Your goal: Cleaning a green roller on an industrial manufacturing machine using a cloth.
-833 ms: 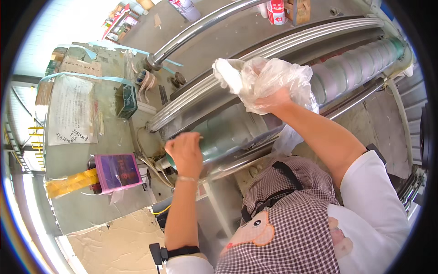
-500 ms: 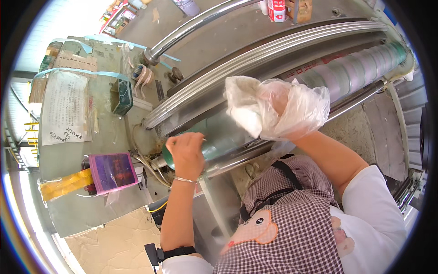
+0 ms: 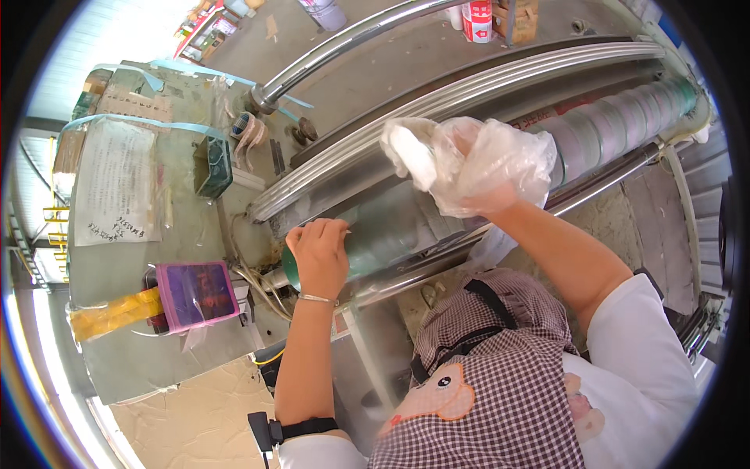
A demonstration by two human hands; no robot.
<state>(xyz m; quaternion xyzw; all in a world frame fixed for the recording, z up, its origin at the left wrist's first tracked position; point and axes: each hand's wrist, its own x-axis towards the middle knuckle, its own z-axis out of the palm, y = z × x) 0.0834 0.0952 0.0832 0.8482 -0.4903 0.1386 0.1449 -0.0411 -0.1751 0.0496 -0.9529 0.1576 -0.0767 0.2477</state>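
In my right hand (image 3: pixel 494 197) is a bunched clear plastic bag (image 3: pixel 519 152), which covers most of the fingers. A crumpled white cloth (image 3: pixel 408 155) sticks out at the left of this bundle, above the long roller (image 3: pixel 609 129). At the roller's left end, my left hand (image 3: pixel 316 252) rests over its green surface (image 3: pixel 367 242) with the fingers curled in. A tiny pale tip shows by the fingertips, too small to name. The roller's middle stretch is partly hidden behind the bag.
A ribbed metal bar (image 3: pixel 469 94) runs along the far side of the roller. To the left, a worktop (image 3: pixel 195 363) carries a pink-framed purple box (image 3: pixel 197 293), a dark green block (image 3: pixel 212 166), a tape roll (image 3: pixel 248 129) and a written sheet (image 3: pixel 117 180). A curved shiny rail (image 3: pixel 336 48) crosses the top.
My right hand has shifted slightly left and up with the bag and cloth, and the bundle has changed shape. My left hand stays at the roller's left end, its fingers drawn closer together.
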